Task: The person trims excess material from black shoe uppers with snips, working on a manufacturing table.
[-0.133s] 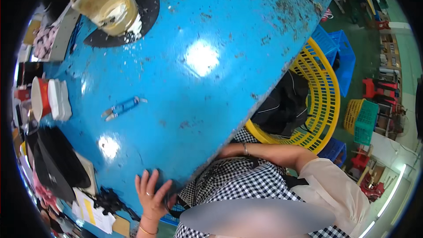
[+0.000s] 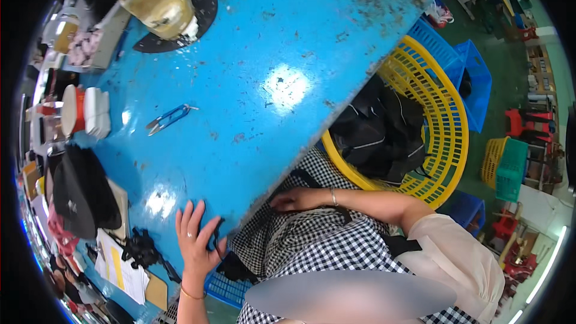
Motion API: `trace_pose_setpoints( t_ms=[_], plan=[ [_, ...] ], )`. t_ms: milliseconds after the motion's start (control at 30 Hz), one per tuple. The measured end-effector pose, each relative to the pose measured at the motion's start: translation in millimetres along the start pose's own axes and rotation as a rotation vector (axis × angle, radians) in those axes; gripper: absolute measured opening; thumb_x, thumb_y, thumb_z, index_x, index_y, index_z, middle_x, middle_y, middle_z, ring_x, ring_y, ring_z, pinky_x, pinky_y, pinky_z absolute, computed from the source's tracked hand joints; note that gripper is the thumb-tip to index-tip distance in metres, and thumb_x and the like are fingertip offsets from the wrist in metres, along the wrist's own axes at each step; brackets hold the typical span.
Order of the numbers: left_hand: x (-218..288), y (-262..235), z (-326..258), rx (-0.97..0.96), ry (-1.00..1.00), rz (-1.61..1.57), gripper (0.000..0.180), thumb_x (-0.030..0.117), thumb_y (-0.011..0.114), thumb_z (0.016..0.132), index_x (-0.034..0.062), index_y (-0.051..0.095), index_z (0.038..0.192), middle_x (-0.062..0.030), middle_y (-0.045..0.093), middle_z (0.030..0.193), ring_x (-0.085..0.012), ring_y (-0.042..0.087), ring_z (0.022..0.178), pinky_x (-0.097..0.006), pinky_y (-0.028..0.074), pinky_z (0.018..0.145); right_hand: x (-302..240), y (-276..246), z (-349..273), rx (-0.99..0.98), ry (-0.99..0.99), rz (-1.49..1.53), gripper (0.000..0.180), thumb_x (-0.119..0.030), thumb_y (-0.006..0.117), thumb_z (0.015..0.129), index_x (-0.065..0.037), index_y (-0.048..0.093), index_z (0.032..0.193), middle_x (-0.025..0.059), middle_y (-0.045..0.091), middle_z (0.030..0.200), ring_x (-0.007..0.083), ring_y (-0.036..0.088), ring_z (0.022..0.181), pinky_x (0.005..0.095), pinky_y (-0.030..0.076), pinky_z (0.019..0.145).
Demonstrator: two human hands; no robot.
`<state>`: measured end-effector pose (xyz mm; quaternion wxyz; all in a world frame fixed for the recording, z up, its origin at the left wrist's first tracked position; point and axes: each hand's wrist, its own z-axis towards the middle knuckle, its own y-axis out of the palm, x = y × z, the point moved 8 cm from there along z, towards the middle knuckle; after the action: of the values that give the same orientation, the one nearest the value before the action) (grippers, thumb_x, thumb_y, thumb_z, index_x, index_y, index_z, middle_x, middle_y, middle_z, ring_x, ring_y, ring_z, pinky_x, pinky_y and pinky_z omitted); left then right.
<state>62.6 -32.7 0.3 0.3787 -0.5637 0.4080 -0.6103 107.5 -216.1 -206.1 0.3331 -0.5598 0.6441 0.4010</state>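
Note:
My left hand (image 2: 195, 239) lies on the near edge of the blue table (image 2: 240, 138), its fingers stretched out and a ring on one. A thin black strip (image 2: 217, 234) shows beside its thumb; whether the thumb touches it I cannot tell. In my lap, just below the table edge, my right hand (image 2: 295, 200) rests on the black-and-white checked apron (image 2: 336, 237) with loosely extended fingers and nothing visible in them. Farther up the tabletop lies a pair of blue-handled thread snips (image 2: 171, 120), away from both hands.
At right, a yellow basket (image 2: 459, 144) holds black fabric pieces (image 2: 384, 138). A glue-smeared container (image 2: 162, 9) stands on a dark mat at the far left. Black caps (image 2: 81, 195), white spools (image 2: 97, 113) and papers (image 2: 123, 270) line the left side. Blue crates (image 2: 477, 93) stand beyond the basket.
The whole view has shifted, so the table and snips sit higher in the picture. My right hand now shows more fully beside the table edge. My left hand stays at the edge.

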Motion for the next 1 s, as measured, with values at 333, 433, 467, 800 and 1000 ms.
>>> trace_pose_setpoints(
  t_ms=[333,433,467,800,1000],
  plan=[
    [8.3,-1.9,-35.8,0.283,-0.189,0.03,0.044,0.012,0.067,0.074,0.0107,0.057,0.118,-0.0134,0.047,0.134,-0.0338,0.04,0.127,-0.049,0.03,0.106,-38.3,25.1,-32.0,-0.038,-0.123,-0.241,0.037,-0.03,0.05,0.095,-0.005,0.054,0.123,0.0115,0.061,0.118,0.0222,0.056,0.11,0.0344,0.044,0.094],
    [36.9,15.6,-42.6,0.346,-0.217,0.044,0.048,0.014,0.07,0.075,0.0143,0.056,0.122,-0.0117,0.042,0.139,-0.031,0.038,0.13,-0.047,0.028,0.107,-60.9,13.3,-75.7,-0.039,-0.118,-0.066,0.035,-0.017,0.053,0.094,-0.002,0.05,0.126,0.0118,0.061,0.116,0.0201,0.056,0.11,0.0319,0.045,0.094],
    [39.0,16.0,-56.4,0.381,-0.282,0.059,0.048,0.014,0.07,0.075,0.0143,0.056,0.122,-0.0117,0.042,0.139,-0.031,0.038,0.13,-0.047,0.028,0.107,-79.8,11.9,-86.2,-0.043,-0.061,-0.026,0.035,-0.014,0.054,0.094,-0.001,0.05,0.126,0.012,0.061,0.116,0.0194,0.057,0.109,0.031,0.046,0.093],
    [6.5,-13.1,-160.5,0.822,-0.433,-0.275,0.043,0.001,0.074,0.068,0.0081,0.064,0.109,-0.0159,0.049,0.131,-0.0321,0.046,0.121,-0.039,0.039,0.099,-209.8,27.2,-26.4,-0.132,-0.173,-0.089,0.029,-0.014,0.052,0.094,0.0,0.054,0.119,0.0097,0.063,0.108,0.016,0.061,0.099,0.0307,0.05,0.091],
    [-49.0,-90.0,-158.3,0.789,-0.47,0.224,0.054,0.009,0.075,0.068,0.0122,0.058,0.119,-0.0152,0.044,0.135,-0.0331,0.042,0.125,-0.041,0.037,0.101,-270.4,37.4,68.2,-0.159,-0.218,-0.161,0.034,-0.02,0.055,0.094,-0.001,0.053,0.122,0.0093,0.063,0.109,0.0162,0.061,0.096,0.0297,0.05,0.085]
  ],
)
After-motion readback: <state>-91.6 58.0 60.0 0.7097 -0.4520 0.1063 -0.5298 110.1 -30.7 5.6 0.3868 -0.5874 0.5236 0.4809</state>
